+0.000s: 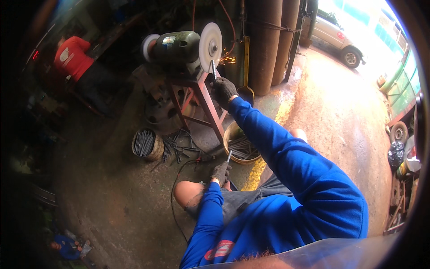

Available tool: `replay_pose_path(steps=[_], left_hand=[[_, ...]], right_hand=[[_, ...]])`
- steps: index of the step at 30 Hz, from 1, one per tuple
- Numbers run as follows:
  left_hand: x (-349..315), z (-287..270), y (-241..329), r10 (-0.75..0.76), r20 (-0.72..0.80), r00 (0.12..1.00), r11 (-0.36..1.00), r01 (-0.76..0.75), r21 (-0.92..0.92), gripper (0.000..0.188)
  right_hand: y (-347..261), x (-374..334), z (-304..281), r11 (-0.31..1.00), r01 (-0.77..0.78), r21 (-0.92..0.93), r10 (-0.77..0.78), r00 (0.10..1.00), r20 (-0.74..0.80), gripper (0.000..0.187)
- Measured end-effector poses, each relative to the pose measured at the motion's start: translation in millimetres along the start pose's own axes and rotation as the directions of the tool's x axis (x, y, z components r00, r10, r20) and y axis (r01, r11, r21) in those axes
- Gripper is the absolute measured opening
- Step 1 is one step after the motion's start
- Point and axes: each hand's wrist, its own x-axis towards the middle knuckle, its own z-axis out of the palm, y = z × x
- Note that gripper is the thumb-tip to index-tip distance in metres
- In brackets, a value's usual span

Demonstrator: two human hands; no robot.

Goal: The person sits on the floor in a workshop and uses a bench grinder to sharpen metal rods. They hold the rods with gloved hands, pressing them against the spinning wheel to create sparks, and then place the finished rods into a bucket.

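1. At twelve o'clock of the head view, a gloved right hand [223,91] presses a thin metal rod [213,69] against the white wheel [210,46] of a green bench grinder [177,46], with its fingers closed around the rod's lower end.
2. At six o'clock of the grinder, the gloved left hand [220,172] rests near the person's knee, its fingers curled shut on a second short rod [229,156].
3. Between the two hands, a yellow bucket [231,133] on the concrete floor [116,193] holds more rods.
4. At nine o'clock of that bucket, a round can [145,144] stands packed with dark rods, others scattered just beside it.
5. At ten o'clock, a person in a red shirt [74,56] works apart.
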Motion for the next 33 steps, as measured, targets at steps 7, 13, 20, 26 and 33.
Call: replay_pose_path(steps=[7, 13, 20, 26, 33], left_hand=[[-3, 6, 8, -0.015, 0.018, 1.000, 1.000, 0.014, 0.020, 0.039], [-5, 4, 6, 0.006, 0.019, 1.000, 1.000, -0.007, 0.031, 0.038], [-6, 4, 7, 0.003, 0.023, 1.000, 1.000, -0.003, 0.030, 0.039], [-6, 19, 20, 0.001, 0.077, 0.997, 0.998, -0.006, 0.064, 0.038], [-8, 2, 4, 0.006, 0.006, 1.000, 1.000, -0.006, 0.018, 0.037]], right_hand=[[65, 22, 22, 0.913, 0.053, 0.405, -0.029, 0.998, -0.064, 0.013], [20, 8, 0, 0.938, 0.248, -0.241, -0.278, 0.956, -0.099, 0.012], [-6, 6, -2, 0.846, -0.129, 0.517, 0.242, 0.957, -0.158, 0.017], [81, 31, -5, 0.836, 0.139, 0.532, 0.021, 0.959, -0.283, 0.018], [-10, 15, 5, 0.596, -0.320, 0.736, 0.527, 0.848, -0.058, 0.019]])
